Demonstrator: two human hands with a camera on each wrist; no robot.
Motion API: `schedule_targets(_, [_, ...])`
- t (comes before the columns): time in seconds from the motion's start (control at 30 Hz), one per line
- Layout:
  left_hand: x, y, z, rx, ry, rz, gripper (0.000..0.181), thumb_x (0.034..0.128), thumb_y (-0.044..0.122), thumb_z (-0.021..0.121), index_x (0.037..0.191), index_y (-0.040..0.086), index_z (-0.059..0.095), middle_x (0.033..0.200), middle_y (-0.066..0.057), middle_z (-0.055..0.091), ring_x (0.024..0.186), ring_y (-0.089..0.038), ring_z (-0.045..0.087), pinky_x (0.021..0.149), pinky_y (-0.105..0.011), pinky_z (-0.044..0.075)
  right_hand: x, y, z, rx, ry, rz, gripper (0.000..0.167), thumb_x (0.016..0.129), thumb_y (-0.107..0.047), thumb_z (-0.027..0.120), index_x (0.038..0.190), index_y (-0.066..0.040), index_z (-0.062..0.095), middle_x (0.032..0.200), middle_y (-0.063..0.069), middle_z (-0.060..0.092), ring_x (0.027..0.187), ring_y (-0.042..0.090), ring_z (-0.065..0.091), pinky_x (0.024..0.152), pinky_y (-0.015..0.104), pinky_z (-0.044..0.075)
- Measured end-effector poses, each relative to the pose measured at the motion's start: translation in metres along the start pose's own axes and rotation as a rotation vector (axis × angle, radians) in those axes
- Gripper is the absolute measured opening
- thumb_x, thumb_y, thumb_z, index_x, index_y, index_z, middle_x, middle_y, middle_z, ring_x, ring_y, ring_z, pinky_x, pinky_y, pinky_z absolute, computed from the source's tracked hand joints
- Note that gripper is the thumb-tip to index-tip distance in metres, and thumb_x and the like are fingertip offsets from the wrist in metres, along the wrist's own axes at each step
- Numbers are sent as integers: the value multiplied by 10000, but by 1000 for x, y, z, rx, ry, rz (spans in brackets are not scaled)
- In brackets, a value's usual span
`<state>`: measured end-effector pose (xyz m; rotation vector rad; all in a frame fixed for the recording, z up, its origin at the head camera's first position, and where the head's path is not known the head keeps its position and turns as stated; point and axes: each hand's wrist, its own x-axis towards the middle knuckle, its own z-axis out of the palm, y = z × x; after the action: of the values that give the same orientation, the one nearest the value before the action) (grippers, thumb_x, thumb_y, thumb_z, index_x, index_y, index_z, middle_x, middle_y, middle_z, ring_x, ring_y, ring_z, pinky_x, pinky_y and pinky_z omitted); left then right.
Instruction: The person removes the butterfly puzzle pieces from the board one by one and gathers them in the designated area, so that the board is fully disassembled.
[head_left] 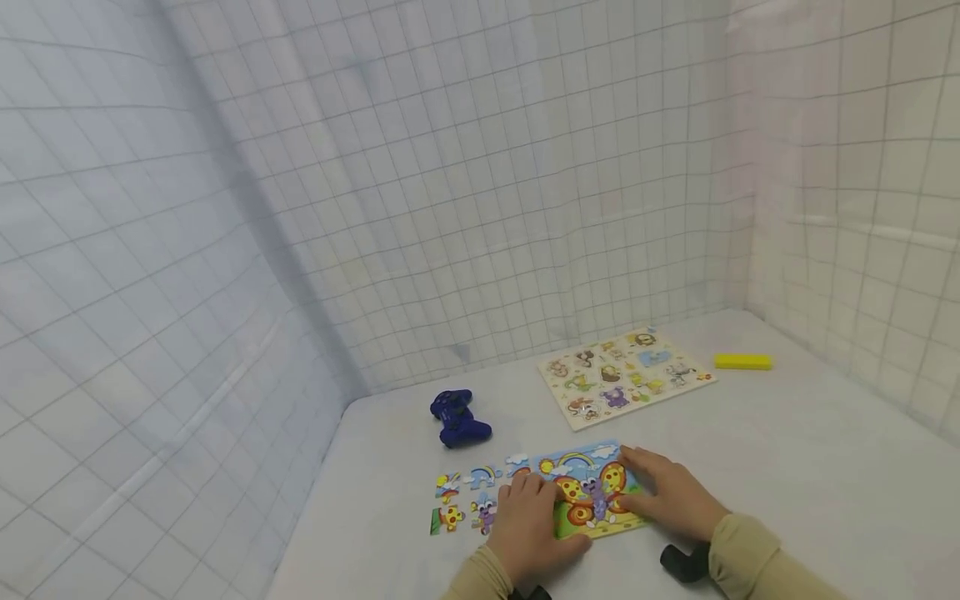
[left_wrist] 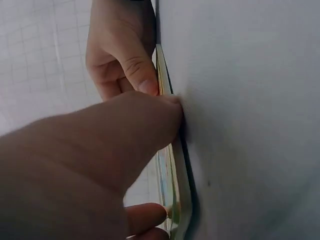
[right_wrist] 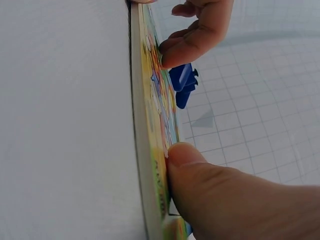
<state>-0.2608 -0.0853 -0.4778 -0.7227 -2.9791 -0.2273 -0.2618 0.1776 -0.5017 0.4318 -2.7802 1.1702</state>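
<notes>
A butterfly jigsaw board (head_left: 592, 492) lies on the white table between my hands in the head view. My left hand (head_left: 528, 525) grips its left part, thumb against the near edge and fingers bent over the top. My right hand (head_left: 671, 496) holds the right end, thumb on the picture and fingers round the far right corner; the right wrist view shows the thumb (right_wrist: 187, 162) on the surface. Several loose jigsaw pieces (head_left: 483, 477) lie in rows left of the board, some partly hidden by my left hand.
Behind the board lies a blue game controller (head_left: 457, 419), with an animal puzzle board (head_left: 626, 377) to its right. Farther right is a yellow block (head_left: 742, 362). White gridded curtains (head_left: 525, 183) enclose the table at the back and sides.
</notes>
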Motion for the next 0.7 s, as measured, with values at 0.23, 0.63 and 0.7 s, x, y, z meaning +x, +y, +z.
schedule_targets(0.23, [-1,-14,7,-110,7,17,690,759,840,654,1162,281,638,1164,75,557,1176,-184,462,919,-435,386,1,-2,1,-31,-7,3,809,878,-432,794,1505,-24,487,1511,226,517,1410,487,439,1143,654,322])
schedule_targets(0.63, [0,-14,9,-240,37,11,712,732,792,733,1172,242,625,1096,116,560,1163,-162,471,876,-405,362,0,-3,0,-19,-13,4,812,877,-433,796,1508,-28,484,1513,221,519,1414,486,435,1146,654,319])
schedule_targets(0.7, [-1,-15,9,-257,43,14,706,734,777,745,1172,237,624,1094,119,566,1150,-154,474,874,-403,356,0,-2,1,-16,-11,-2,808,877,-425,798,1505,-23,486,1511,224,520,1412,488,436,1144,655,321])
